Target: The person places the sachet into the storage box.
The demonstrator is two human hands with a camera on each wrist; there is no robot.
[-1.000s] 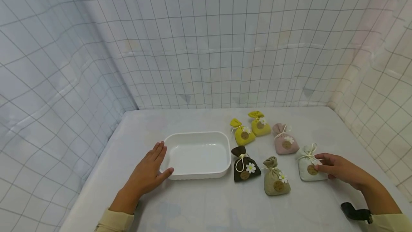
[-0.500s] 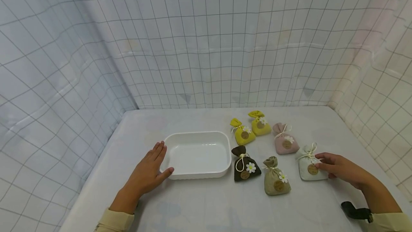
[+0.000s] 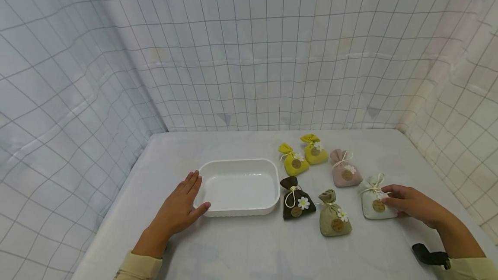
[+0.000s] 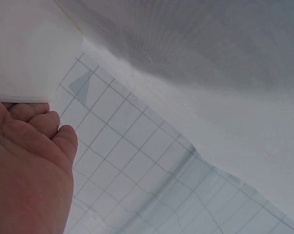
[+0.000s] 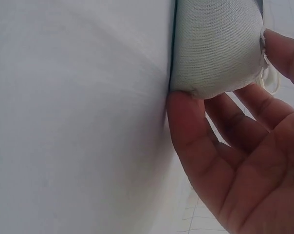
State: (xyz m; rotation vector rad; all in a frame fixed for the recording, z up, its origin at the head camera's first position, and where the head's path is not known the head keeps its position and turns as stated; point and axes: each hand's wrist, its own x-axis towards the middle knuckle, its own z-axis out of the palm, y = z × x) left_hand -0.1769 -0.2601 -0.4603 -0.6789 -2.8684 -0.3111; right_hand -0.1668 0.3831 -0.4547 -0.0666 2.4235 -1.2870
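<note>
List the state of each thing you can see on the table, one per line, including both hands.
white tray: upright, nothing inside, left thumb against its near corner.
left hand: flat on the table, fingers straight beside the tray.
right hand: fingers closing around the pale sachet.
pale sachet: lying on the table, tied shut.
pink sachet: lying, tied, untouched.
two yellow sachets: lying side by side, tied.
brown sachet: lying, tied.
khaki sachet: lying, tied.

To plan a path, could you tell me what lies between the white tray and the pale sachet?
In the head view, a dark brown sachet and a khaki sachet.
</note>
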